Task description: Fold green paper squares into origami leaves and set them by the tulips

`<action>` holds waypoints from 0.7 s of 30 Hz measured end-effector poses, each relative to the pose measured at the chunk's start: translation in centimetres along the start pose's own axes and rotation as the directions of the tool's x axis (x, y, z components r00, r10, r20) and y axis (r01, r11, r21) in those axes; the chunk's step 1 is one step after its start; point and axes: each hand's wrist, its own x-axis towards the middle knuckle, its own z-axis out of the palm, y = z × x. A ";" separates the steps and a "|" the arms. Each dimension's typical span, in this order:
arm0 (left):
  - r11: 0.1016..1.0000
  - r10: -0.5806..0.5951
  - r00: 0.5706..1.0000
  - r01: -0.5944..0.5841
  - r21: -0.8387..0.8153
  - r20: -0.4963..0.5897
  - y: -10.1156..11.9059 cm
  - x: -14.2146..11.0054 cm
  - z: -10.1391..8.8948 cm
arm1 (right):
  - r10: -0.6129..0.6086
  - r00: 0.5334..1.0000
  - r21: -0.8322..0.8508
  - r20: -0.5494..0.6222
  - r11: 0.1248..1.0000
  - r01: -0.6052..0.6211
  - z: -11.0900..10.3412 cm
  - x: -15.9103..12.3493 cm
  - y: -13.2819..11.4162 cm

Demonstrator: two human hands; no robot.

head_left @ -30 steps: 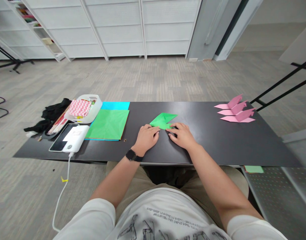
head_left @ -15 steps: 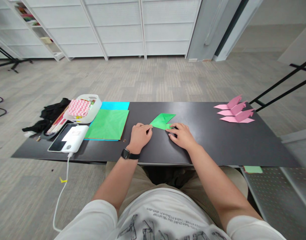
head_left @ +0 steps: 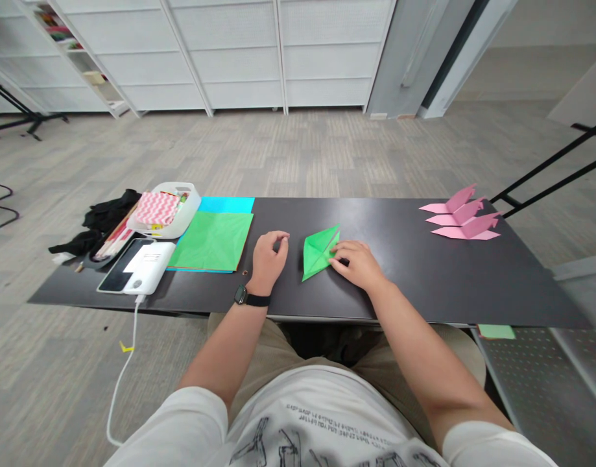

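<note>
A folded green paper (head_left: 318,253) lies on the black table (head_left: 424,279) in front of me, its point aimed toward the near edge. My right hand (head_left: 356,263) rests on the paper's right edge with the fingertips pressing it down. My left hand (head_left: 270,255) sits on the table a short way left of the paper, loosely curled and touching nothing I can see. A dark watch is on my left wrist.
Flat green (head_left: 213,241) and blue (head_left: 227,205) paper sheets lie at the left. Beside them are a white tray (head_left: 174,211) of patterned paper, a white power bank (head_left: 148,267) with a phone (head_left: 117,275), and black cloth (head_left: 106,217). Three pink folded pieces (head_left: 460,218) sit far right.
The green paper has been turned, its point now toward me. My left hand has let go of it and pulled back to the left. My right hand stays on it.
</note>
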 end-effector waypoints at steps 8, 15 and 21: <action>0.990 0.137 0.980 -0.138 -0.002 0.144 -0.1 0.0 0.5 | 0.006 1.000 -0.034 0.021 0.999 -0.005 0.6 0.4 -0.3; 0.998 0.062 0.977 -0.063 -0.004 0.204 1.6 -0.6 0.5 | -0.004 0.999 -0.085 0.038 0.996 0.008 0.4 0.5 -1.1; 0.987 0.008 0.967 -0.048 0.152 0.254 2.9 -0.8 2.3 | -0.048 0.996 -0.126 0.079 0.990 0.058 0.7 0.4 -1.3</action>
